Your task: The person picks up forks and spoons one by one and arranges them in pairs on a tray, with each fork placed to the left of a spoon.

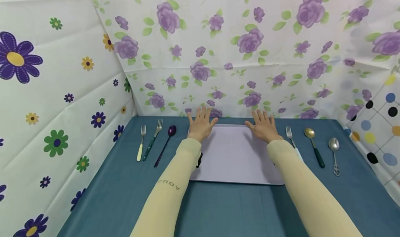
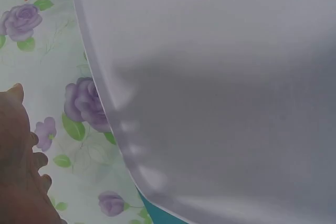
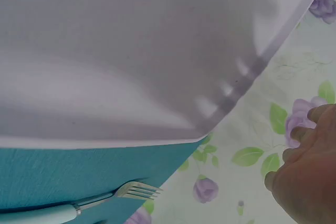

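Note:
A pale lilac rectangular tray [image 1: 234, 160] lies on the blue tablecloth. Over its far left corner my left hand [image 1: 200, 125] spreads its fingers, palm down, holding nothing. My right hand [image 1: 262, 127] hovers likewise near the far right corner, fingers straight and thumb pointing inward. Both wrist views show the left hand [image 2: 21, 156] and the right hand [image 3: 310, 171] apart from the tray's rim, with finger shadows on the tray. The fork with a pale blue handle [image 3: 47, 214] lies beside the tray, partly covered by my right sleeve in the head view.
Left of the tray lie a cream-handled fork [image 1: 141, 145], a green-handled fork [image 1: 152, 141] and a dark purple spoon [image 1: 165, 145]. To the right are a gold spoon with a green handle [image 1: 315, 148] and a silver spoon [image 1: 334, 155]. Floral sheets [image 1: 200, 49] wall the table.

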Available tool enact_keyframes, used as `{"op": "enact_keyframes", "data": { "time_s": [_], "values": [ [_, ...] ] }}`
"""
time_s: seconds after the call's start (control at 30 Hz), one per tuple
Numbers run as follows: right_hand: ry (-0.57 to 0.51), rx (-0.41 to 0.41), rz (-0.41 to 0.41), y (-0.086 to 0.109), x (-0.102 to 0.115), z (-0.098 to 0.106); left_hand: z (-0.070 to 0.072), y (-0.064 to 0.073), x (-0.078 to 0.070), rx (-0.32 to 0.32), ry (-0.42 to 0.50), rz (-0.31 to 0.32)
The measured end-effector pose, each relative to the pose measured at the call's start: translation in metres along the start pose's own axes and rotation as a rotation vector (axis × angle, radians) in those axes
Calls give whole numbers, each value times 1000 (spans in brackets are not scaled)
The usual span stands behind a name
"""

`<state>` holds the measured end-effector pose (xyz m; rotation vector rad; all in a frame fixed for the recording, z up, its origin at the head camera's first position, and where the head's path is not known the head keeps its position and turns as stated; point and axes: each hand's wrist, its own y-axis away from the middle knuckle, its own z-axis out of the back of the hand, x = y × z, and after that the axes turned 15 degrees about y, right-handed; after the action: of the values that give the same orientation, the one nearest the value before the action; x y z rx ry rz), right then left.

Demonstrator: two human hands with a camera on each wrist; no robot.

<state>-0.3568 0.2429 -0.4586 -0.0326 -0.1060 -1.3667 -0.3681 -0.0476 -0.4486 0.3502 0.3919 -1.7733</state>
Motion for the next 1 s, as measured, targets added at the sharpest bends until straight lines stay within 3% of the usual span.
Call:
{"op": "enact_keyframes", "data": {
  "time_s": [0.2, 0.53, 1.0],
  "values": [
    [14, -5, -2, -5, -14, -4, 0, -5, 8, -2, -13, 1],
    [5, -10, -9, -3, -28, -6, 4, -1, 15, 12, -7, 23],
    [-30, 15, -33, 8, -32, 1, 5, -3, 26, -5, 29, 23]
  ]
}}
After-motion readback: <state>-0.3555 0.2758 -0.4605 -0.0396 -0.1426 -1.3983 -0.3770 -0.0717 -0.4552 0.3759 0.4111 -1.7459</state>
